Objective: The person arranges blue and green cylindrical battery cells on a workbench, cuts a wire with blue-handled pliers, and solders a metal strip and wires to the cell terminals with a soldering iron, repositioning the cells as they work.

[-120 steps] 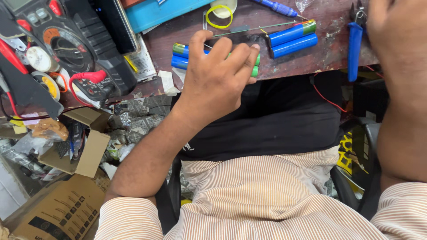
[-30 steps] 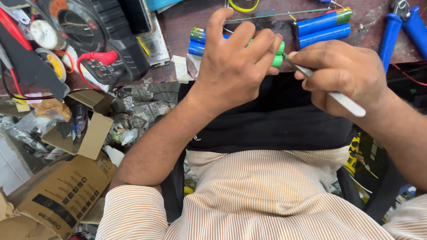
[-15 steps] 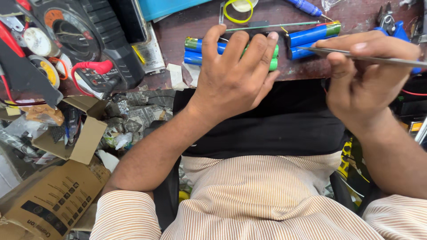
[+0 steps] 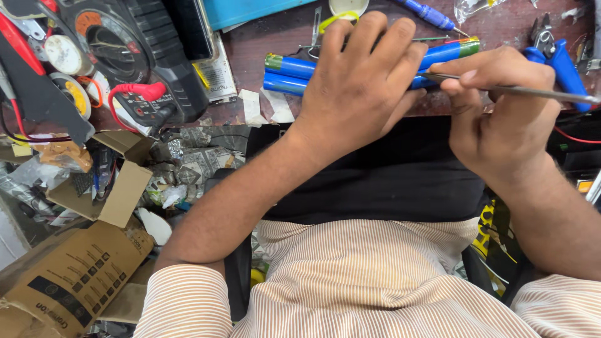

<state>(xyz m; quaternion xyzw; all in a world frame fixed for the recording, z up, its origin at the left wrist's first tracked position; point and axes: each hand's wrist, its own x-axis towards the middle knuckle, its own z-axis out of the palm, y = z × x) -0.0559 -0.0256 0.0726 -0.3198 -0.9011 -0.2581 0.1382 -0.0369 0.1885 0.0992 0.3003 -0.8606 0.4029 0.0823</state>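
At the worktop (image 4: 263,37) edge the left hand (image 4: 357,81) presses down on the blue battery cells (image 4: 289,75), while the right hand (image 4: 501,106) pinches a thin metal tool (image 4: 532,92) at their end, work seemingly mid-way.

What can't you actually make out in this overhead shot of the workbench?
Head view only:
- Middle of the blue cylindrical battery cells: covered by the left hand.
- Tip of the thin metal tool: hidden between the left hand and right hand.
- Black multimeter: cut off by the top edge.
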